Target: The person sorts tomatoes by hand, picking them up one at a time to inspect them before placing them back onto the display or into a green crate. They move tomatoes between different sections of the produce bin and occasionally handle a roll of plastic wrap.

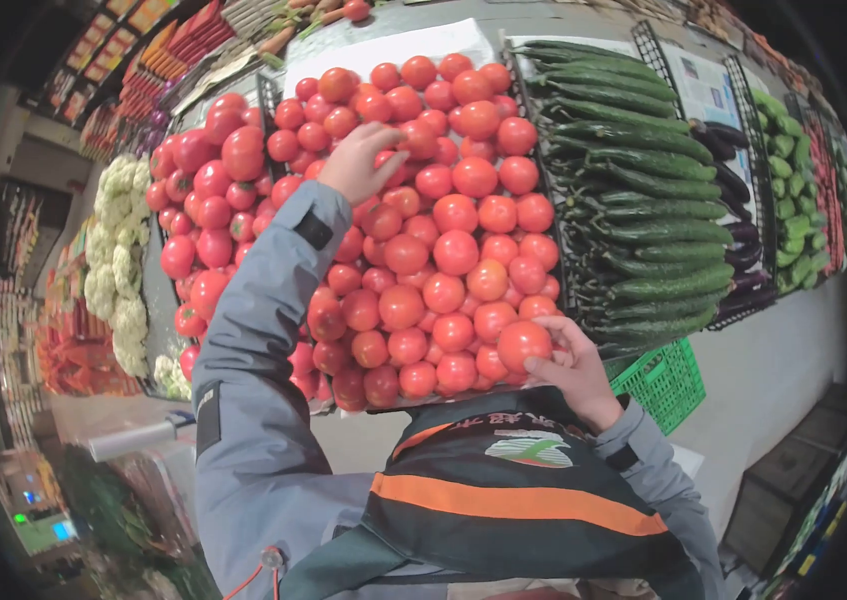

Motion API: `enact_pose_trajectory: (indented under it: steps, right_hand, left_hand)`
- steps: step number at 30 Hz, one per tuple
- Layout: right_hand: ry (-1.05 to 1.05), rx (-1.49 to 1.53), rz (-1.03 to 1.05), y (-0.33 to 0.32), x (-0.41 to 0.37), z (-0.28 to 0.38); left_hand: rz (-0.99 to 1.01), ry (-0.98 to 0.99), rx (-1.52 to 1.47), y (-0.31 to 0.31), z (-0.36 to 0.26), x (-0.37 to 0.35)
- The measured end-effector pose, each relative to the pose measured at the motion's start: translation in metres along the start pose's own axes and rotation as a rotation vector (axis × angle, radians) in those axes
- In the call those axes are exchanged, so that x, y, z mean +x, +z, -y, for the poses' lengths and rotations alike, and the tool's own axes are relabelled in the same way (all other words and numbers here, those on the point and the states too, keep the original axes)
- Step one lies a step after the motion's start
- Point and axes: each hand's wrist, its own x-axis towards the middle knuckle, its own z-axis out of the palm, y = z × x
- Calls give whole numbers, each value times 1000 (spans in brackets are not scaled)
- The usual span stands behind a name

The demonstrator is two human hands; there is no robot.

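Red tomatoes (455,252) lie heaped in a broad display in front of me. My right hand (575,368), at the near right corner of the heap, is closed on a large round tomato (524,346), with the thumb and fingers at its right side. Farther back, my left hand (359,163) reaches over the heap, fingers bent and thumb apart. Its fingertips are at the left side of another tomato (418,140); a firm grip on it does not show.
Pinkish tomatoes (213,212) and cauliflowers (121,255) lie to the left. Rows of cucumbers (643,205), then eggplants (743,250) and green vegetables (793,190), fill the right behind black dividers (543,190). A green basket (665,385) stands below the cucumbers.
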Motion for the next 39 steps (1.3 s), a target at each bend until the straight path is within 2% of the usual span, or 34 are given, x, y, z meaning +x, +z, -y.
enact_pose_trajectory:
  steps: [2,8,13,14,16,20,29,35,37,39]
  right_hand:
    - [-9,-1,-23,-2,-1,0]
    - [-16,12,-37,-13,-5,-2]
    - [-75,0,-74,-27,-6,-2]
    - [-85,20,-85,-28,-7,-3]
    - [-71,-7,-94,-32,-8,-4]
    - [-78,-27,-84,-35,-4,-9]
    - [-78,-60,-54,-32,-4,0]
    - [-61,-58,-60,-31,-10,3]
    - [-19,-17,-55,-33,-14,6]
    - [3,-4,-54,-35,-15,8]
  left_hand:
    - [15,71,29,12,-1,36]
    - [217,82,168,80,-11,110]
    - [138,-4,234,108,-2,123]
    - [147,1,229,105,-8,122]
    - [200,-267,161,86,-32,123]
    - [321,-480,192,72,-60,125]
    - [337,-513,182,80,-52,126]
    - [430,-628,-31,51,-43,119]
    - [255,-436,14,42,-21,113]
    - [192,-354,73,27,-5,108]
